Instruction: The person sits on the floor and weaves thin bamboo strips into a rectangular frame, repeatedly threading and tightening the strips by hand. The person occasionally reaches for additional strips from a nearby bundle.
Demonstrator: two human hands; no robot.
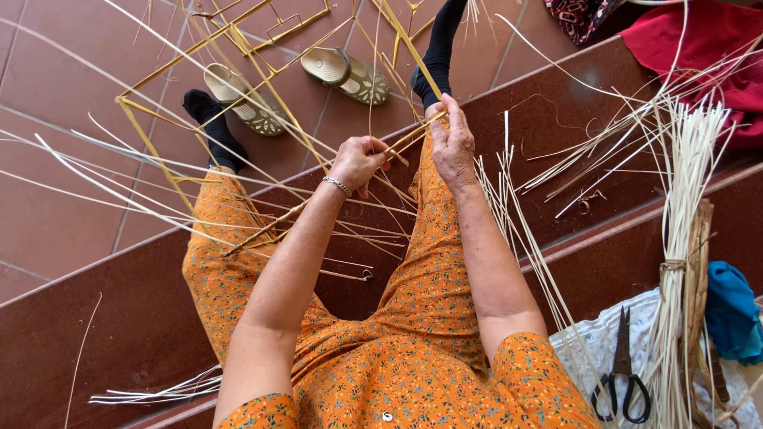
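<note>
Over my lap, between the knees, both hands meet at one corner of the yellow bamboo-strip frame (238, 95), a boxy open lattice that juts out twd the red-brown tiled floor (56, 214). My left hand (358, 163) is clenched, fingers curled round a frame strip and a thin pale cane strand (119, 187); silver bracelet (337, 185) on that wrist. My right hand (451, 147) sits just beside it, fingers pinched on the same joint w/ thumb pressing on top, grasping the strip. Long pale strands fan out left & up from the frame, crossing my orange floral trousers (421, 318).

Feet in black socks (208, 127) rest on the floor, a pair of beige slip-on sandals (350, 75) lying near them, under the frame. I'm sat on dark maroon steps (103, 318). At my right: tied bundle of pale cane strips (679, 262) standing upright, black-handled scissors (622, 377) on a white patterned cloth (580, 349) just beside it, teal cloth (731, 314) further right, red fabric (707, 48) up top.
</note>
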